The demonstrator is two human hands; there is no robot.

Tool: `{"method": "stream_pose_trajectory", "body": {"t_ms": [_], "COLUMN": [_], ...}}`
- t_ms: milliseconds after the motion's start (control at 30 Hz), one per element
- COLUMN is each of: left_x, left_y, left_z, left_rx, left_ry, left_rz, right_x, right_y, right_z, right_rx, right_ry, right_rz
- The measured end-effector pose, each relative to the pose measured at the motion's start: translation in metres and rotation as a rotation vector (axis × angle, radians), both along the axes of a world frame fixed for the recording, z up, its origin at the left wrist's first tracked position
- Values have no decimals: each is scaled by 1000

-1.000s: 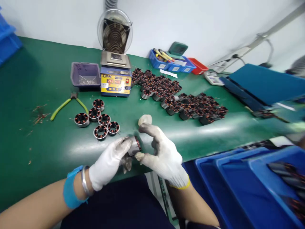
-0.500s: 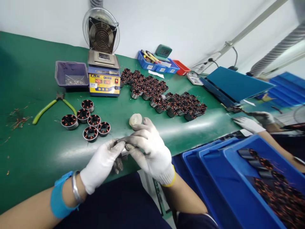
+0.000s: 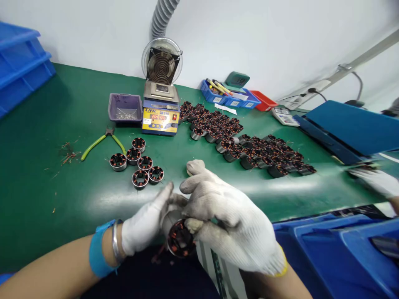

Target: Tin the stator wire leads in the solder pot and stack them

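My gloved left hand (image 3: 149, 222) is wrapped round the side of a motor stator (image 3: 181, 240), a grey metal ring with copper windings. The stator is tilted so its wound open end faces me, over the table's front edge. Thumb and bent fingers of my gloved right hand (image 3: 230, 216) close on its upper right rim. What lies between those fingertips is hidden. Beyond my hands to the left, several finished-looking stators (image 3: 145, 163) stand in a cluster. Green-handled cutting pliers (image 3: 93, 147) lie to their left, near some copper wire scraps (image 3: 69, 157).
A solder pot (image 3: 160, 120) stands beside a purple tray (image 3: 124, 93) with wire bits. Rows of stators (image 3: 218, 124) fill the table's back middle. Blue bins (image 3: 314, 249) are at lower right, stacked blue crates (image 3: 23, 66) at left. A co-worker's gloved hand (image 3: 374, 180) is far right.
The view has swung left. The stator, mostly covered by my hands before, now shows its wound end towards me. A pale round lump by my right fingers has dropped out of sight.
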State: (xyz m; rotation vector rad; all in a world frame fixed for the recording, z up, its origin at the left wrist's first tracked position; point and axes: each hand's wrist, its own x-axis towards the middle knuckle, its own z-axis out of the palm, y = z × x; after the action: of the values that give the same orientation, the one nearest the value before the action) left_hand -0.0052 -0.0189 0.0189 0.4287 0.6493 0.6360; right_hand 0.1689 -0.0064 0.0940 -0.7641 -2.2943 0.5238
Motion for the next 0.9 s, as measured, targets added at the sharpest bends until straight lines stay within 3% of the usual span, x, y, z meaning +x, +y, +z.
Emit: {"method": "stream_pose_trajectory", "body": {"t_ms": [67, 100, 200, 267, 333, 433, 500, 633, 800, 867, 900], "left_x": [0, 0, -2, -2, -3, -2, -1, 5, 12, 13, 14], "left_y": [-2, -3, 0, 2, 2, 0, -1, -6, -9, -7, -6], "left_z": [2, 3, 5, 4, 3, 6, 12, 17, 4, -3, -6], "left_rx": [49, 88, 167, 162, 149, 173, 204, 294, 444, 482, 493], "left_ry": [-18, -11, 70, 128, 137, 72, 54, 239, 489, 540, 542], "left_rz": [-147, -109, 285, 438, 343, 16, -39, 245, 575, 623, 625], "right_x": [0, 1, 2, 2, 2, 3, 5, 4, 13, 18, 18], "right_y": [1, 2, 1, 1, 2, 2, 0, -9, -9, -8, -9], "right_z": [0, -1, 0, 3, 7, 7, 0, -29, -59, -65, -68], "right_rx": [26, 49, 82, 64, 36, 4, -19, -99, -257, -238, -224], "right_ry": [-38, -57, -66, -68, -74, -32, 27, 306, 949, 975, 868], "right_rz": [-11, -30, -58, -31, -13, -35, -77, -256, -413, -417, -427]}}
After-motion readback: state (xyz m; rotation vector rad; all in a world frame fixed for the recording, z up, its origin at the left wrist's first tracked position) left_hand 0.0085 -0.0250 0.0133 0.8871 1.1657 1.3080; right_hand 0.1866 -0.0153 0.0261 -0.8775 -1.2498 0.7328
